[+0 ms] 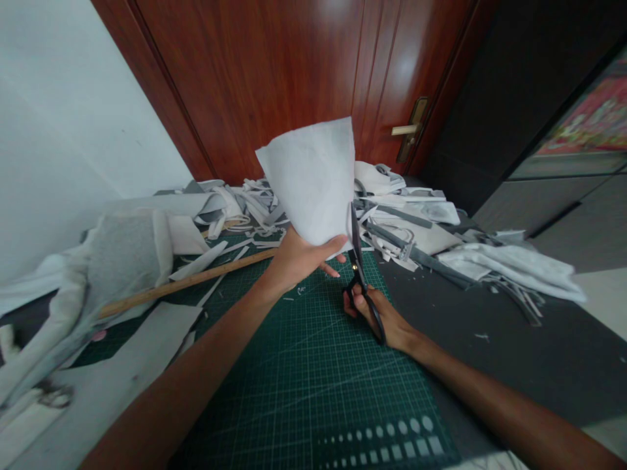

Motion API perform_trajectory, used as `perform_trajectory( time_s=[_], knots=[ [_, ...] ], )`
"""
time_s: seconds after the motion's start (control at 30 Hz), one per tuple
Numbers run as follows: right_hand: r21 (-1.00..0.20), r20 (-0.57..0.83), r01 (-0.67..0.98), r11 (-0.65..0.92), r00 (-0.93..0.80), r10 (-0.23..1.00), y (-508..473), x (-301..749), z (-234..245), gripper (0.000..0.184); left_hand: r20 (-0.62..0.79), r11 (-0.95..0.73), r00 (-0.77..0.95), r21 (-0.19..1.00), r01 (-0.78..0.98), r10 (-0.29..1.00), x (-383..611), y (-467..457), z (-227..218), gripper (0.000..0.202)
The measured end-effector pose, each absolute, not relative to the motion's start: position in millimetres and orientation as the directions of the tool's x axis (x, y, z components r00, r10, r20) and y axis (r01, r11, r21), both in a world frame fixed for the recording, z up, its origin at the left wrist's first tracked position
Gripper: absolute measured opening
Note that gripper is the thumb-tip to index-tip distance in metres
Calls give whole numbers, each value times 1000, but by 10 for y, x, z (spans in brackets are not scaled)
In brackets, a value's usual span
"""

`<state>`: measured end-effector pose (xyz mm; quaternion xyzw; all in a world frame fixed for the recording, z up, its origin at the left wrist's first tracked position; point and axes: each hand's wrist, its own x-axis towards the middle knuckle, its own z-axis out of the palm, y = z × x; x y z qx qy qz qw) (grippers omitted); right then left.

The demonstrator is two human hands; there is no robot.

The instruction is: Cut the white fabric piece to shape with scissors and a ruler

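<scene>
My left hand [300,258] is closed on the lower edge of a white fabric piece [313,176], holding it upright above the green cutting mat [313,372]. My right hand [379,316] grips black scissors [358,264] by the handles. Their blades point up along the right edge of the fabric, at its bottom corner. Both forearms reach in from the bottom of the view.
A heap of white and grey fabric scraps [406,222] lies past the mat, toward a red-brown door [304,72]. A long wooden stick [186,281] crosses the left side. More folded fabric [122,254] sits at the left and white strips [514,264] at the right.
</scene>
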<state>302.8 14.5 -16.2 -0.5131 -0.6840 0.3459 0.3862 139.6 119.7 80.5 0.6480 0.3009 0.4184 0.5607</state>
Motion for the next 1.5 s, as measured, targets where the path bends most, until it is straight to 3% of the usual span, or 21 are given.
perform_trajectory(
  time_s=[0.93,1.23,1.5],
  knots=[
    [-864,192,435,254,-183,964,156,3025,-168,65,170,-153,475,985,-74,863,1383,1180,829,27],
    [-809,261,475,345,-235,936,161,3032,-182,74,193,-167,414,981,-99,890,1357,1206,869,28],
    [-859,244,423,289,-159,957,180,3060,-222,73,210,-198,343,978,-70,915,1320,1332,878,23]
  ],
)
